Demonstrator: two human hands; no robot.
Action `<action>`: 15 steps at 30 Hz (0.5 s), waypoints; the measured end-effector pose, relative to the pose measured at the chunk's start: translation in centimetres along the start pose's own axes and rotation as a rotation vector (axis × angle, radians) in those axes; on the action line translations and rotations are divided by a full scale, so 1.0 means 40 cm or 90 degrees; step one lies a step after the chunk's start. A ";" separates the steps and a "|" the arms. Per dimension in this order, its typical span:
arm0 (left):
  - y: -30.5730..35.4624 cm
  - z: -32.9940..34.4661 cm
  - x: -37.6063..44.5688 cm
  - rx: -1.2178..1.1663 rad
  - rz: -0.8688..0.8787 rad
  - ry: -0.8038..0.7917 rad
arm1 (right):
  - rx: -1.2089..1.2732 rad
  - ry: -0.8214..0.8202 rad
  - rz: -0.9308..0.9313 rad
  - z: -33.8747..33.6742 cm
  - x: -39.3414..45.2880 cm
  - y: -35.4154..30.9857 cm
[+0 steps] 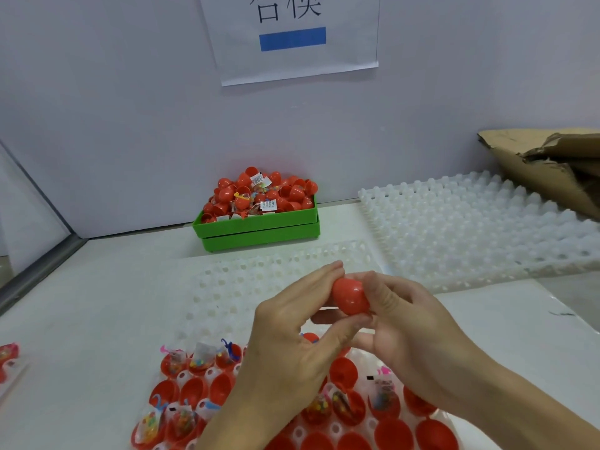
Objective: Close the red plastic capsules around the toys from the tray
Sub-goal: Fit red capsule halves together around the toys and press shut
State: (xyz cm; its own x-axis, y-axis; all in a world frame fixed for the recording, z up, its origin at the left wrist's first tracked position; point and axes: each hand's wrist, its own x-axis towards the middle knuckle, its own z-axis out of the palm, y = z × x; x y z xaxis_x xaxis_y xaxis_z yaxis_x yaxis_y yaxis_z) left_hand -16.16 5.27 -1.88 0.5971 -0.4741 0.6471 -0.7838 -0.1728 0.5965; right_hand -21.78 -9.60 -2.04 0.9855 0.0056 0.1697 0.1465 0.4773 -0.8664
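While open red halves and bagged toys (198, 360) wait in the pockets of the near white tray (363, 355) at the bottom of the view, a person presses a red capsule (351, 296) together above it, apparently mid-closure. Left hand (292, 345) pinches the capsule's left end between fingertips and thumb; right hand (409, 326) curls around its right side, the two opposed so the halves can be squeezed shut along their seam. Raised off the tabletop (97, 319), the capsule gets pressure from both sides. Whether it has fully snapped cannot be told. Beyond the hands an unfilled white pocketed tray (246, 280) lies flat, probably the next to be loaded, and another (470, 228) stands off to the right beside torn cardboard (545, 164). Against the far wall a green bin (259, 228) is heaped with red capsule pieces and toy packets, likely the supply stock, beneath a paper sign (292, 37).
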 end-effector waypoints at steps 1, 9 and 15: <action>-0.002 -0.002 0.001 0.004 -0.009 0.002 | 0.013 -0.012 0.000 0.002 -0.001 0.000; 0.006 -0.009 0.000 -0.271 -0.210 -0.094 | -0.028 0.030 -0.008 -0.007 -0.004 -0.005; 0.012 -0.002 0.004 -0.316 -0.231 -0.033 | -0.098 0.018 -0.019 -0.011 -0.002 -0.009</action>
State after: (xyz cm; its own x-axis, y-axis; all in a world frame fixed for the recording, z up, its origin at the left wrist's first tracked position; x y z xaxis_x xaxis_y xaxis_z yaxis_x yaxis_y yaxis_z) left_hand -16.43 5.19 -1.47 0.7920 -0.5043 0.3443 -0.3509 0.0855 0.9325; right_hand -21.89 -10.17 -1.94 0.9821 -0.0320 0.1858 0.1856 0.3360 -0.9234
